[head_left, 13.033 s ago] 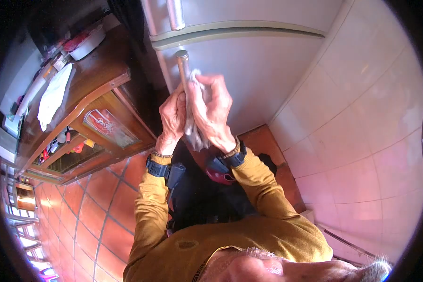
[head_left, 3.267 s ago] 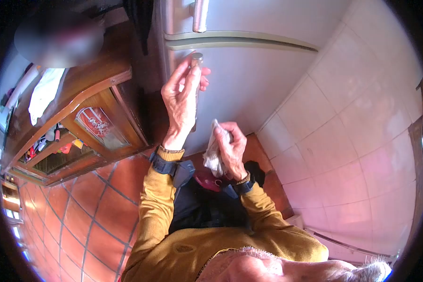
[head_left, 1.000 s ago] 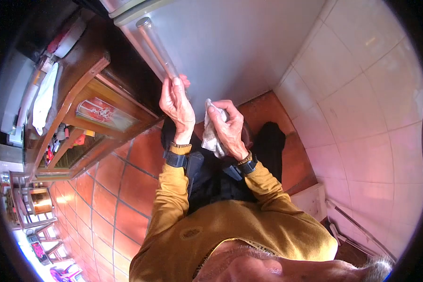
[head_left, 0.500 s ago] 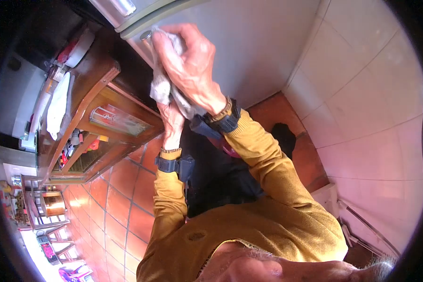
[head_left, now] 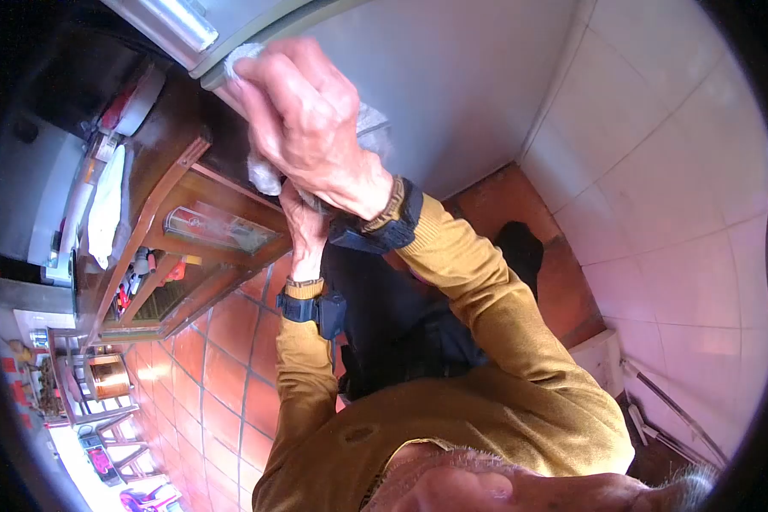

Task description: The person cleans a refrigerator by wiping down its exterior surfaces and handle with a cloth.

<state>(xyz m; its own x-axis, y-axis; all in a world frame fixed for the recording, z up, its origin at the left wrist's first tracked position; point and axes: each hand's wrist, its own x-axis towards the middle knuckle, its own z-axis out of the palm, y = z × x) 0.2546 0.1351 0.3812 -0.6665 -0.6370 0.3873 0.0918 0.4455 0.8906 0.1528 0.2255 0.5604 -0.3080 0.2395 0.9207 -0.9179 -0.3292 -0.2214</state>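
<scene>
Cloth (head_left: 264,175) brought up to fridge door (head_left: 452,94)

Right of the wooden cabinet (head_left: 230,192), the left hand (head_left: 305,224) sits low beside the cloth, its fingertips hidden, so their state cannot be told. The right hand (head_left: 316,124) has risen to the door's edge, fingers curled close together around the bunched cloth, bringing the 2 hands near each other.

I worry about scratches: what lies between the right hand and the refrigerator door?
The head view shows a whitish cloth between the right hand and the refrigerator door.

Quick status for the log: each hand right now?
Right hand: closed, holding a pale cloth.
Left hand: cannot be told; fingers mostly hidden.
</scene>
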